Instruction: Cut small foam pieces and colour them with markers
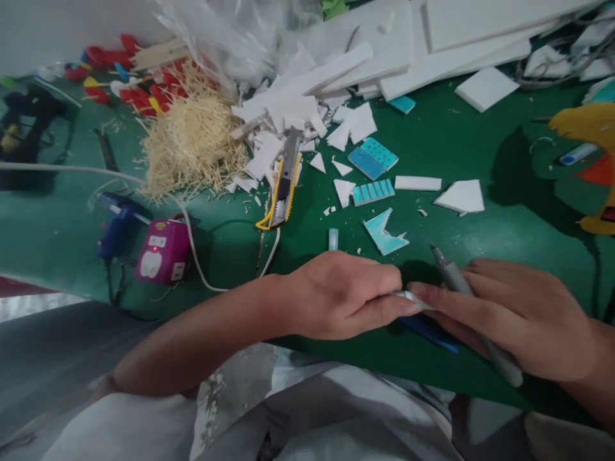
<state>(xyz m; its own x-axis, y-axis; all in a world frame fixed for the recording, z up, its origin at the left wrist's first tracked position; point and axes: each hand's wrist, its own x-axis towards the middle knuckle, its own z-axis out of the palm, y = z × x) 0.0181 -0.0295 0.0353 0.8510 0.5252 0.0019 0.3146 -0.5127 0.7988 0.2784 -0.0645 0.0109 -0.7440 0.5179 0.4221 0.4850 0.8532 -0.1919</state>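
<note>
My left hand (355, 294) is closed, pinching one end of a thin white strip (412, 296) between thumb and fingers. At the strip's other end, the thumb and fingers of my right hand (523, 314) press on it; most of the strip is hidden. A grey pen (451, 272) is tucked between the fingers of my right hand, its tip pointing up and left. Below the hands lies a slim blue object (432, 334), partly covered. A cut turquoise foam piece (385, 233) and a small pale cap-like piece (333, 239) lie just beyond my left hand.
A yellow utility knife (286, 182) rests by white foam scraps (298, 112) and straw (195, 137). Left are a purple power socket (162, 253), a blue glue gun (120, 221) and a white cable (192, 237). Foam boards (461, 48) lie behind; a yellow tool (583, 128) stands right.
</note>
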